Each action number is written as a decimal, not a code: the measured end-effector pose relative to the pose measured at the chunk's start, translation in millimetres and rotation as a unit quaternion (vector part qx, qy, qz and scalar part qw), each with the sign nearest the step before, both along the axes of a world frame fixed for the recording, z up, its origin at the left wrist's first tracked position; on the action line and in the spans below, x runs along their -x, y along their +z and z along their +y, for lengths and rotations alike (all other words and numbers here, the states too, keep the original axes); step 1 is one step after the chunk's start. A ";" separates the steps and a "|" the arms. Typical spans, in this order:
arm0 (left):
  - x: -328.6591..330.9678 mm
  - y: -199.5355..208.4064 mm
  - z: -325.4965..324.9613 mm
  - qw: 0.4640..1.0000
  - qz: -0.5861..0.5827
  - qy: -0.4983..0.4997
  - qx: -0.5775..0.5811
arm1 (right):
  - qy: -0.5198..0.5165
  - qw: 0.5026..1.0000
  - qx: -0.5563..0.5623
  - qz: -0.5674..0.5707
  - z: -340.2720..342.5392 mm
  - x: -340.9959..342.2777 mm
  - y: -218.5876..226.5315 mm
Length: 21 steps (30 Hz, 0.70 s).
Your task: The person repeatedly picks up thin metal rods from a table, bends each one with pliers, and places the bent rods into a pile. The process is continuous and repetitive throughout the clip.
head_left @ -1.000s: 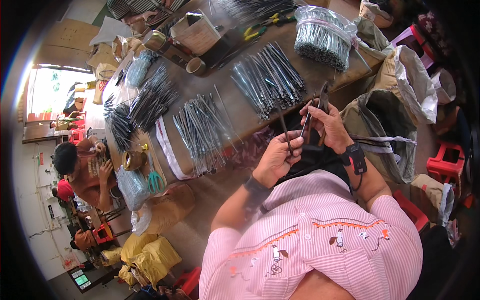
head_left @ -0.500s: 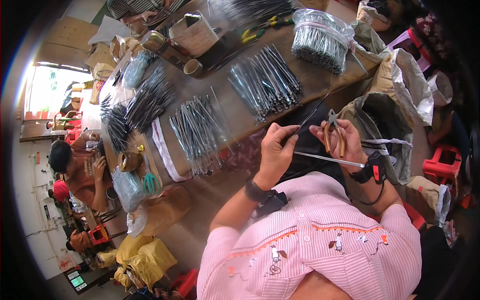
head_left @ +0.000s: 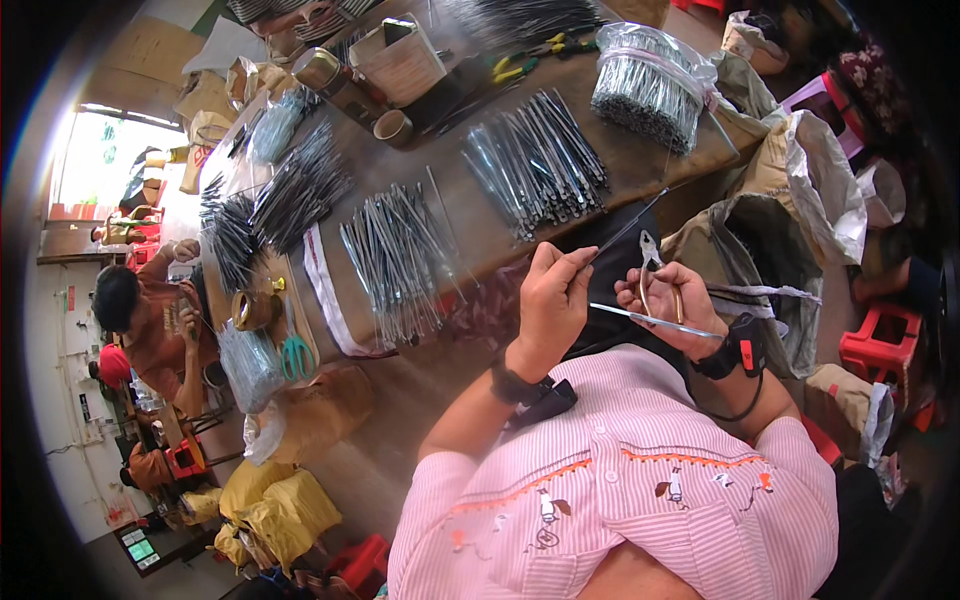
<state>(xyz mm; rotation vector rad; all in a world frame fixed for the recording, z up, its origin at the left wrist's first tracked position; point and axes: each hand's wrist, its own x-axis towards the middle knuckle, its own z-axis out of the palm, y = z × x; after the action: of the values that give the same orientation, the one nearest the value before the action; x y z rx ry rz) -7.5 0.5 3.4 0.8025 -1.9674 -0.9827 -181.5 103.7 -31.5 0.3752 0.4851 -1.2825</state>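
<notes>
My left hand (head_left: 553,300) is closed in a pinch on a thin dark metal strip (head_left: 632,222), which slants up and right from the fingertips. A silver metal strip (head_left: 630,314) runs from beside that hand across to my right palm; whether it is part of the same piece I cannot tell. Pliers (head_left: 649,252) with orange-brown handles are in my right hand (head_left: 690,308), jaws pointing up and fingers around the handles. The pliers' jaws stay apart from the dark strip. Bundles of similar strips lie ahead on the table, the nearest bundle (head_left: 392,262) left of my hands.
Ahead stands the brown table (head_left: 430,160), with another strip bundle (head_left: 537,165) and a plastic-wrapped bundle (head_left: 650,95). Open sacks (head_left: 765,255) crowd the right, near a red stool (head_left: 885,340). Teal scissors (head_left: 297,357) lie at the table's left end, where another person (head_left: 160,315) sits.
My right hand and the pliers have shifted slightly left and down, and the pliers lean more to the left. My left hand has barely moved. The person at left has raised a hand.
</notes>
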 end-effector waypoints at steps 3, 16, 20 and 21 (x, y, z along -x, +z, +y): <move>-1.4 0.1 0.7 0.999 0.003 -0.013 -0.043 | 0.038 0.998 0.046 0.027 4.8 0.2 11.2; -2.0 -1.9 -2.8 0.970 0.077 -0.059 -0.225 | 0.236 0.650 0.179 0.700 -4.6 13.5 8.7; -1.5 -3.8 -3.5 0.974 0.053 -0.053 -0.214 | 0.207 0.461 0.204 0.839 -13.6 17.2 18.4; -1.8 -4.3 -3.9 0.976 0.038 -0.049 -0.210 | 0.185 0.435 0.220 0.853 -15.2 18.0 20.8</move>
<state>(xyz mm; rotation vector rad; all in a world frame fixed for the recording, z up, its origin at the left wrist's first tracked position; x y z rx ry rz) -5.7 -3.4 -0.9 0.8851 -1.7695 -1.4966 -199.5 88.5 -10.7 -1.6968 1.7254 -0.8330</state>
